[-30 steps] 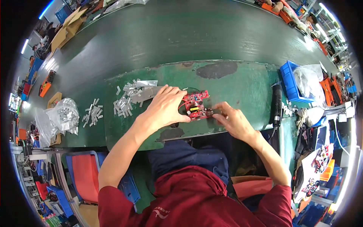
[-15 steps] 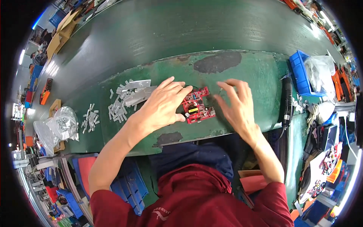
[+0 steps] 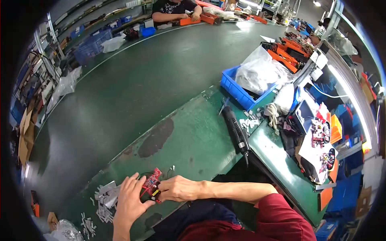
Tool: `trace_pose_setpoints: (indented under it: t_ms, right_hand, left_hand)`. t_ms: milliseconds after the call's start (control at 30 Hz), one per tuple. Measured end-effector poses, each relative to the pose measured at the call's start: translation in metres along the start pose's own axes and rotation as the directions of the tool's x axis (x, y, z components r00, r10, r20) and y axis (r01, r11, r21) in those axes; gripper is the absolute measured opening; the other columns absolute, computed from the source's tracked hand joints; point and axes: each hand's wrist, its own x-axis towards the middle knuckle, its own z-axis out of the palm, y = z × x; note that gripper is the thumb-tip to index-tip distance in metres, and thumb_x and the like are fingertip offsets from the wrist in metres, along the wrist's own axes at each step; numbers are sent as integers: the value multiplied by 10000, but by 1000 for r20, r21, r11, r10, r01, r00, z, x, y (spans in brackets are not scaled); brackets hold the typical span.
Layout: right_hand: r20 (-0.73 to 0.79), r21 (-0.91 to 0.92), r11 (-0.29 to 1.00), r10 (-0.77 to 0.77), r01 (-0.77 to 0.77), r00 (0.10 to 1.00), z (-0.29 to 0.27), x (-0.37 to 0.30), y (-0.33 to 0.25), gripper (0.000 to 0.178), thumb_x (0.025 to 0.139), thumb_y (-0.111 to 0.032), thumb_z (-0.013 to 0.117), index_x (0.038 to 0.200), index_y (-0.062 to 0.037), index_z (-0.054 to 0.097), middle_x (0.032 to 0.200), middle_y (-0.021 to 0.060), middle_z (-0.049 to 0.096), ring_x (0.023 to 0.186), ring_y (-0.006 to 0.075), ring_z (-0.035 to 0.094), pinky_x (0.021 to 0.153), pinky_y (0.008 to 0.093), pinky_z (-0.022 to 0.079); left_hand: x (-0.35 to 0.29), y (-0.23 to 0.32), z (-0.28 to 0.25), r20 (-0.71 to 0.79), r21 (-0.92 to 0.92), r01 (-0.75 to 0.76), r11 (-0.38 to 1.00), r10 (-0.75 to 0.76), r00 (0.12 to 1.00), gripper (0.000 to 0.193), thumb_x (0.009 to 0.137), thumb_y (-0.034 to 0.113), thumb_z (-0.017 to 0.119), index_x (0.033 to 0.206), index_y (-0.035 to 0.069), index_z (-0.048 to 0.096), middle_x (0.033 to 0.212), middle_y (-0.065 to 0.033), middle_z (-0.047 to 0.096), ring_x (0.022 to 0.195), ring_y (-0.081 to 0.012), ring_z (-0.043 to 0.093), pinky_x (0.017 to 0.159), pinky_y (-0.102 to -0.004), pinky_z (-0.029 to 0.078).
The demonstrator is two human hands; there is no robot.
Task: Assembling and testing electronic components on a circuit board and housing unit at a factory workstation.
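Observation:
A red circuit board [image 3: 150, 182] with a yellow-labelled part lies on the green bench between my hands. My left hand [image 3: 130, 197] rests along its left side, fingers stretched out and thumb spread away from them. Over the board's right side, my right hand [image 3: 179, 189] has its fingers curled and pressed together. Whatever those fingertips hold, if anything, is hidden. Just beyond the right hand lies a small pale part [image 3: 173, 168]. Grey metal plates [image 3: 107, 194] and several small grey metal pieces [image 3: 105, 213] are heaped to the left of my left hand.
A black electric screwdriver [image 3: 235, 129] lies to the right, beside a blue bin [image 3: 240, 91] holding a clear plastic bag [image 3: 259, 72]. Small grey pieces [image 3: 250, 121] are scattered near it. Across the bench, another person's hands [image 3: 195, 16] touch an orange casing [image 3: 189, 21].
The view has swung to the right, so the board and hands appear lower left. My right hand, held apart from the board before, has come onto it with its fingers closed.

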Motion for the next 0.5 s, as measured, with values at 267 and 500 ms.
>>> trace_pose_setpoints:
  t_ms: [267, 500]
  right_hand:
    - [-69, -64, 998, -13, 9, 998, -6, 5, -11, 239, 786, -59, 670, 1021, -85, 700, 929, 81, 622, 855, 264, 632, 738, 380, 531]
    - [177, 77, 991, 98, -113, 979, -25, 24, -18, 425, 714, 89, 630, 1095, -76, 723, 999, 81, 659, 904, 305, 626, 803, 400, 527]
  left_hand:
    - [-3, -7, -3, -14, -52, -16, 998, 15, 1000, 819, 677, 287, 845, 1385, 42, 515, 1453, -200, 471, 1369, -356, 421, 1181, -471, 297]
    - [-11, -16, 6, -46, -42, -105, 994, 103, 994, 770, 712, 235, 816, 1373, 0, 498, 1394, -217, 514, 1384, -339, 406, 1182, -458, 298]
